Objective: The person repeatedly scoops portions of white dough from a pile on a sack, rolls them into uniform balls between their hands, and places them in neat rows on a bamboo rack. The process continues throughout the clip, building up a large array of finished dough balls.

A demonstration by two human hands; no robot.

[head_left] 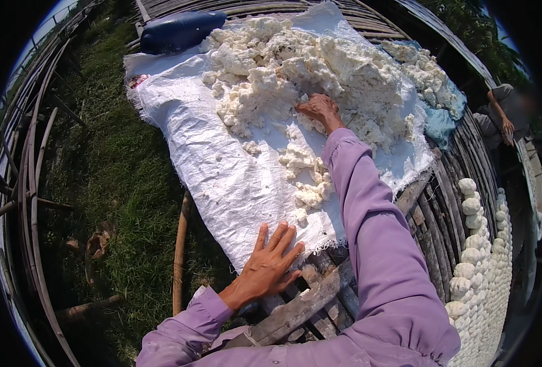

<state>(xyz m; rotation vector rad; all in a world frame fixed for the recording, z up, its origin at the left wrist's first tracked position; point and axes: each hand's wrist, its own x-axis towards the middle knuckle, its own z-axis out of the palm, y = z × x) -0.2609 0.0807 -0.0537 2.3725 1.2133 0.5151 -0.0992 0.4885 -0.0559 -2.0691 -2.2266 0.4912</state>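
A large heap of white, crumbly, dough-like mass lies on a white woven plastic sheet. My right hand reaches into the near side of this heap, its fingers curled against the mass and their tips partly hidden. Nearer to me, loose lumps of the same stuff trail down the sheet. Palm down, my left hand rests at the sheet's near edge with the fingers spread and nothing held.
A dark blue plastic container lies at the far left. Light blue sheeting sits under more white mass at right. Rows of white balls cover the slatted wooden rack. Another person is at far right; grass lies left.
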